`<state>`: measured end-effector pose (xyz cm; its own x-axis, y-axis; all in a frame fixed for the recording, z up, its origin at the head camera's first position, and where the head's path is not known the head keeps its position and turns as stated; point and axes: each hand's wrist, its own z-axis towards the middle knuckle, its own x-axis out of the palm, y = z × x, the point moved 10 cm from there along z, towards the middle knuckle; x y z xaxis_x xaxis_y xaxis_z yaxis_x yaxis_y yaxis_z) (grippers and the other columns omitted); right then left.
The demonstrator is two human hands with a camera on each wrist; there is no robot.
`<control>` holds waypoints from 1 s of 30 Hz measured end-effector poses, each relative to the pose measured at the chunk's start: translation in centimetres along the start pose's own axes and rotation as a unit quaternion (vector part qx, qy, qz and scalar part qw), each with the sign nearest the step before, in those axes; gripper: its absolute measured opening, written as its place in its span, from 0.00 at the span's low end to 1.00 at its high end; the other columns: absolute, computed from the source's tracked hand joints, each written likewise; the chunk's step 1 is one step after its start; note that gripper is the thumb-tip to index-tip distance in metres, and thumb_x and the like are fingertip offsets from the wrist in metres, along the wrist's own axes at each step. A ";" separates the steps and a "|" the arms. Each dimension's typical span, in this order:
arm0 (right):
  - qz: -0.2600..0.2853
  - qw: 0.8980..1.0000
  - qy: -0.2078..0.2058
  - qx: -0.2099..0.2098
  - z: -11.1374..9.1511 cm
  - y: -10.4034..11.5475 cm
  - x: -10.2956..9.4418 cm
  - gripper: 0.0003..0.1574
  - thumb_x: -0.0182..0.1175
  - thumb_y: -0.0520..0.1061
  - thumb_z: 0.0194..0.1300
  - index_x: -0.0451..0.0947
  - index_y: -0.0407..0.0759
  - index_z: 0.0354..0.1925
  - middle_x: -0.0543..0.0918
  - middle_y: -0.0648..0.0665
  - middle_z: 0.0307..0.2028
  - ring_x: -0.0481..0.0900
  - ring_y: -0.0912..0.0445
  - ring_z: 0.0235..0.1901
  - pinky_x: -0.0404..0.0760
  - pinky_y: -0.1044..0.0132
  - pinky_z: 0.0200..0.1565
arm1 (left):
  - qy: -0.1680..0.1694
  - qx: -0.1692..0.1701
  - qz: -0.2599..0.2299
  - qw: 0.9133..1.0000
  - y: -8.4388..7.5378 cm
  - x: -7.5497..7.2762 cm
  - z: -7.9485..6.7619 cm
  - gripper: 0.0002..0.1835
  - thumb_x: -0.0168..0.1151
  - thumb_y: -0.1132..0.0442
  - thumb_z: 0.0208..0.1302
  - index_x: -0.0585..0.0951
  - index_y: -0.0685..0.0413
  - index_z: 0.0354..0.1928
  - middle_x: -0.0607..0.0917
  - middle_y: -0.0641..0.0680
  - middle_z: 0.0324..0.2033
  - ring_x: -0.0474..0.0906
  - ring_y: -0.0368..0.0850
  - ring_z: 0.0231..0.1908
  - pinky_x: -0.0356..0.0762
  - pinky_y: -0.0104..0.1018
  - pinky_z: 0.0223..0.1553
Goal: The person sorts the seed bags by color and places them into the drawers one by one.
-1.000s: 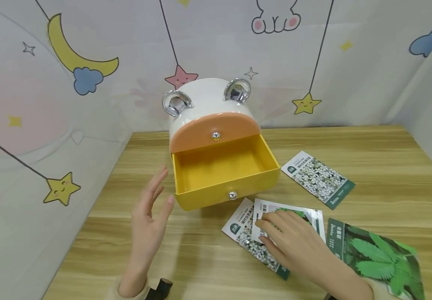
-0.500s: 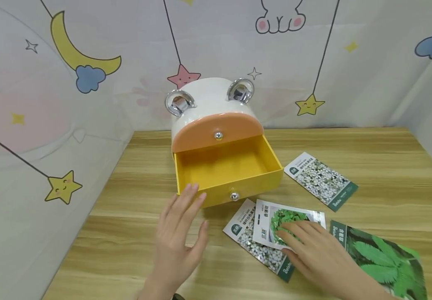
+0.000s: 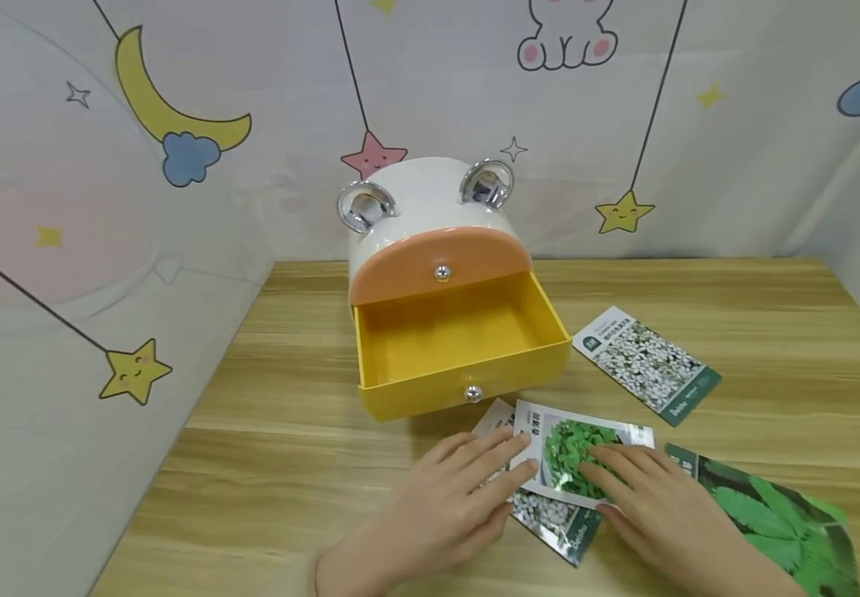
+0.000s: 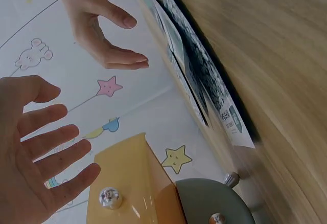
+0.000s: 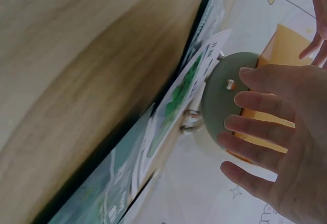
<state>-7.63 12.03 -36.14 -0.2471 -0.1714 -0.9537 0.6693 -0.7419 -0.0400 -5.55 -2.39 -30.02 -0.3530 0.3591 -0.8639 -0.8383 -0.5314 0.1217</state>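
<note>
My left hand [image 3: 455, 502] is stretched toward the mint seed packet [image 3: 575, 448], with its fingertips near the packet's left edge. In the left wrist view the left hand [image 4: 43, 152] has straight, spread fingers and nothing between them. My right hand [image 3: 653, 502] hovers over the packet's right part. The right wrist view shows the right hand [image 5: 283, 127] with fingers spread, apart from the packets. Under the mint packet lies a white-flower seed packet [image 3: 549, 514], partly covered. A green-leaf packet [image 3: 780, 514] lies beyond the right hand, partly hidden by it.
Behind the packets stands a white storage box [image 3: 430, 191] with silver ears and a peach front. Its yellow drawer [image 3: 467, 381] is pulled out, with nothing visible inside. Another white-flower packet [image 3: 646, 365] lies right of the drawer on the wooden table [image 3: 273, 448].
The left hand has moved right and down from beside the drawer to the mint packet. The right hand has shifted slightly right, uncovering more of that packet. The head view has shifted slightly.
</note>
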 end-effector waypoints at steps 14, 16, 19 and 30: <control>-0.006 1.000 -0.018 0.002 -1.3 -1.7 1.2 0.39 0.29 0.66 0.74 0.77 0.46 0.56 0.81 0.43 0.55 0.77 0.48 0.54 0.79 0.48 0.50 | 0.222 0.055 0.026 0.973 -1.4 8.4 1.5 0.28 0.49 0.44 0.70 0.65 0.40 0.70 0.66 0.48 0.70 0.64 0.44 0.69 0.72 0.38 0.64; -0.006 1.000 -0.009 0.004 -1.3 -1.9 1.5 0.34 0.41 0.66 0.72 0.77 0.46 0.57 0.80 0.43 0.56 0.77 0.48 0.55 0.79 0.48 0.51 | 0.245 0.058 0.024 0.968 -1.4 9.3 1.6 0.29 0.48 0.43 0.70 0.64 0.41 0.71 0.66 0.48 0.71 0.64 0.44 0.70 0.72 0.38 0.64; -0.006 1.000 0.013 0.012 -1.4 -2.2 2.2 0.33 0.61 0.61 0.62 0.75 0.45 0.59 0.78 0.42 0.59 0.75 0.46 0.57 0.78 0.48 0.53 | 0.274 0.058 0.021 0.960 -1.2 10.5 1.7 0.32 0.49 0.41 0.69 0.62 0.41 0.72 0.64 0.49 0.72 0.62 0.45 0.71 0.72 0.40 0.64; 0.007 0.994 0.095 0.062 -1.8 -3.2 4.0 0.45 0.65 0.65 0.56 0.70 0.43 0.64 0.73 0.40 0.64 0.71 0.43 0.63 0.77 0.44 0.55 | 0.344 0.026 0.008 0.938 -0.4 13.5 2.3 0.39 0.51 0.36 0.65 0.58 0.43 0.74 0.59 0.51 0.74 0.59 0.46 0.72 0.70 0.41 0.66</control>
<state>-9.51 14.87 -40.40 -0.0937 -0.0659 -0.9934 0.5776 -0.8163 -0.0003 -10.94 4.39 -40.63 -0.0295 -0.2396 -0.9704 -0.8608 -0.4873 0.1465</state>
